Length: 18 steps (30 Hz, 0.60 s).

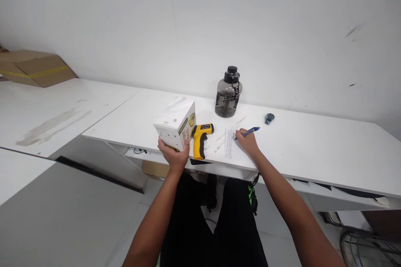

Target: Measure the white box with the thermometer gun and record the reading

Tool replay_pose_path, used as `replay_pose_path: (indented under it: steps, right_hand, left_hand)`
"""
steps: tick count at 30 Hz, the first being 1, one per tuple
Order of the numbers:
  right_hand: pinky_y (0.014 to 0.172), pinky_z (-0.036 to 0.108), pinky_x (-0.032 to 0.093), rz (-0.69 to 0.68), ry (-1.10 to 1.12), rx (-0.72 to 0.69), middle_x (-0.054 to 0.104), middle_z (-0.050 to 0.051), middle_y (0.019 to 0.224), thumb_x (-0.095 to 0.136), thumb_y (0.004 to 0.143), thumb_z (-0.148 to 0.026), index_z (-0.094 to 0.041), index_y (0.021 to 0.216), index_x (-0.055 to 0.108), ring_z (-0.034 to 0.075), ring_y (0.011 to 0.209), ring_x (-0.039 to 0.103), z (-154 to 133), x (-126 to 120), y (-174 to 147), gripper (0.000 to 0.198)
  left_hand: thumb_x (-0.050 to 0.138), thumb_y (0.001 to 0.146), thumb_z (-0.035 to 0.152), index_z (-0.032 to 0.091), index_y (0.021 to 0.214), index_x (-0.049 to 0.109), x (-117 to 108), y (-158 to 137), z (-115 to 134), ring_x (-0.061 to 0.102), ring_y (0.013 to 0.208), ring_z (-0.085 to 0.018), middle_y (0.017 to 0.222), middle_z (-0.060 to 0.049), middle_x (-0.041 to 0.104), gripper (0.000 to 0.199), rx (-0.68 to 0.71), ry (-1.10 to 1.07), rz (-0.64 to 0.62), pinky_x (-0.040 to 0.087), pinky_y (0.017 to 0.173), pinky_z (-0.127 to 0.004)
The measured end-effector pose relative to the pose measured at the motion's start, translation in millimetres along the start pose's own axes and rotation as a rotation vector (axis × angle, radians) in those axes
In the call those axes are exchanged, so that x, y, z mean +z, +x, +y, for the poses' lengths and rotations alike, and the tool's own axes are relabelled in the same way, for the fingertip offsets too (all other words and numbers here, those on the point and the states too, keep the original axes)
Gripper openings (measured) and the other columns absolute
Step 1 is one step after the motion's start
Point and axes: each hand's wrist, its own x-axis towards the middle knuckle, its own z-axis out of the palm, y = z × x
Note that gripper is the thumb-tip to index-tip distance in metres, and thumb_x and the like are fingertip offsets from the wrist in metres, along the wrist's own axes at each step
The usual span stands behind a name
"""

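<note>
My left hand [173, 155] grips the lower front of a white box [176, 121] with avocado pictures on its side, tilted at the desk's front edge. In my right hand [248, 142] is a blue pen [251, 131], its tip end hidden by my fingers. That hand rests at the right side of a small sheet of paper [229, 144] covered in fine writing, too small to read. Between the box and the paper lies a yellow and black infrared thermometer [199, 141], close beside the box.
A large dark translucent water bottle [227, 94] stands near the wall. Right of it lies a dark wristwatch [269, 118]. A cardboard box [37, 69] with yellow tape sits at the far left. The white desk [328, 150] has an open shelf under its front edge.
</note>
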Motion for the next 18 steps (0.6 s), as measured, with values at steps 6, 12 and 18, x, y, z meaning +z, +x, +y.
replay_pose_path:
  steps: [6,12,18]
  right_hand:
    - [0.055,0.028,0.026,-0.062,0.0,-0.012,0.028,-0.006,0.052,0.049,0.079,-0.04,-0.024,0.054,0.028,0.013,0.054,0.033,1.3,-0.1,-0.1,0.036]
    - [0.056,0.028,0.031,-0.007,0.06,0.003,0.032,-0.005,0.051,0.05,0.079,-0.041,-0.024,0.052,0.031,0.014,0.056,0.035,0.2,-2.4,-0.1,0.036]
    - [0.064,0.03,0.038,0.117,0.123,0.038,0.045,-0.003,0.056,0.05,0.084,-0.05,-0.023,0.059,0.05,0.017,0.062,0.046,-5.8,-3.0,-3.2,0.037]
  left_hand:
    - [0.076,0.066,0.047,0.01,0.146,0.011,-0.2,-1.1,-0.8,0.038,0.136,-0.033,0.143,-0.027,0.033,0.109,0.0,0.027,0.001,0.034,0.111,-0.046]
    - [0.075,0.067,0.046,0.01,0.146,0.011,0.0,-0.7,0.1,0.038,0.136,-0.032,0.144,-0.027,0.031,0.108,0.002,0.006,-0.001,0.033,0.112,-0.046]
    - [0.076,0.066,0.047,0.01,0.146,0.012,0.1,-0.9,0.1,0.038,0.136,-0.033,0.143,-0.027,0.032,0.109,-0.021,0.005,-0.002,0.033,0.112,-0.047]
